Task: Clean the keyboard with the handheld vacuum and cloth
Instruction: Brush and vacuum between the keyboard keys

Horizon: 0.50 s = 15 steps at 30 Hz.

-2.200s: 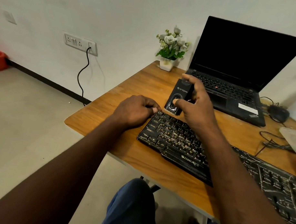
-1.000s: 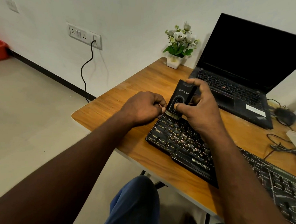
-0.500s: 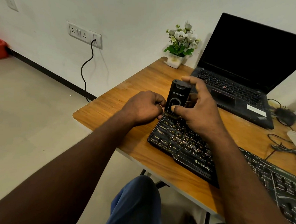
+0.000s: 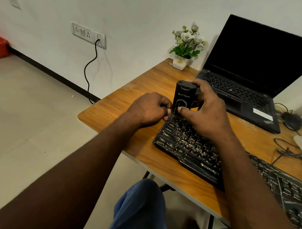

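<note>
Vacuum stands upright on keyboard corner — right hand grips it.

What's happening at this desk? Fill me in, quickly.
A person is seated at a wooden desk, cleaning a black keyboard. The right hand grips a small black handheld vacuum, held upright with its lower end on the keyboard's far left corner and the thumb on its front. The left hand, fingers curled, sits against that same corner; whether it actually grips the keyboard is unclear. An open laptop with a dark screen stands behind.
</note>
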Each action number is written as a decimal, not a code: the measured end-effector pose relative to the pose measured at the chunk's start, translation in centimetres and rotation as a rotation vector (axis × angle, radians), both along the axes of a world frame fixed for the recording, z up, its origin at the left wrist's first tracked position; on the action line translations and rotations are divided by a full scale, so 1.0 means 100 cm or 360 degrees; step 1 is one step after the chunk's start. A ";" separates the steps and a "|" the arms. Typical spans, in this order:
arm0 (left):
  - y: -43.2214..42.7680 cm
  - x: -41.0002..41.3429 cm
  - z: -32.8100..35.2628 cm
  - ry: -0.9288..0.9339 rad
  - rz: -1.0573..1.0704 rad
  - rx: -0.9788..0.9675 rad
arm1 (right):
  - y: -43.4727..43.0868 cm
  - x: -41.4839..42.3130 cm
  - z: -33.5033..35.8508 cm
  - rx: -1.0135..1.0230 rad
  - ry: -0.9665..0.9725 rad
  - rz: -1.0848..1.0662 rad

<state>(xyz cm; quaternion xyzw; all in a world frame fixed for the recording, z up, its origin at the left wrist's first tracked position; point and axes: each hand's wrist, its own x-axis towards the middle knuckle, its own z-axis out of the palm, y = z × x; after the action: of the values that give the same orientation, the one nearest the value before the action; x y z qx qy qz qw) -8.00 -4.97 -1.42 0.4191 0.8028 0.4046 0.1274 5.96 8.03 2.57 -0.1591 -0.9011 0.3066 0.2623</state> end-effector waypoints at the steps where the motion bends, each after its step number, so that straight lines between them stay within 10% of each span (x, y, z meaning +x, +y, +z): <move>1: 0.000 -0.001 0.000 -0.0010 0.0008 0.0001 | -0.001 0.001 0.000 -0.0052 -0.0018 0.0047; 15: 0.003 0.000 0.000 0.0065 0.0057 -0.0056 | -0.004 -0.004 -0.001 0.0117 -0.0031 0.0028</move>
<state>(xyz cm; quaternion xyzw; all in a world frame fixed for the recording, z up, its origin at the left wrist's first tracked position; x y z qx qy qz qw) -8.01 -4.71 -1.38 0.4104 0.8196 0.3839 0.1110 5.55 7.66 2.43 -0.1444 -0.9156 0.2740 0.2564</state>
